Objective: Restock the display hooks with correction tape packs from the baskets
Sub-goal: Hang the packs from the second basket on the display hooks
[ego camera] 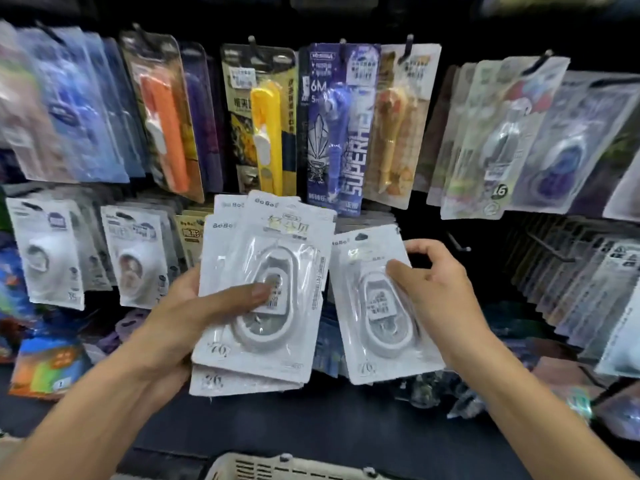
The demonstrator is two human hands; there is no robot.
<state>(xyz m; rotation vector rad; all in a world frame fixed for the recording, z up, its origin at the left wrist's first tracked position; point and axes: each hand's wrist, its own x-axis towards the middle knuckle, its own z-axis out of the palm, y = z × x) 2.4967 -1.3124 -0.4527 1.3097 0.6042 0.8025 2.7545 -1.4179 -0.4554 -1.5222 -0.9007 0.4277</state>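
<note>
The left hand point(194, 306) grips a fanned stack of packs point(263, 289), thumb pressed across the top blister and fingers curled behind. This appears to keep the stock squared and ready to draw from. The right hand point(433, 289) pinches a single pack point(377, 306) at its right edge, thumb on the front, holding it just beside the stack at three o'clock. It seems separated for hanging.

Each pack is a white card with rounded corners under glossy clear plastic, moulded into an oval bubble over a pale dispenser. A hang slot sits at twelve o'clock on the card.

A bare hook point(459, 242) juts out at two o'clock from the single pack. Which hook is meant cannot be told. Filled hooks carry similar white packs point(135, 254) at nine o'clock. The slotted plastic rim of a basket point(277, 467) shows at six o'clock, its contents hidden.
</note>
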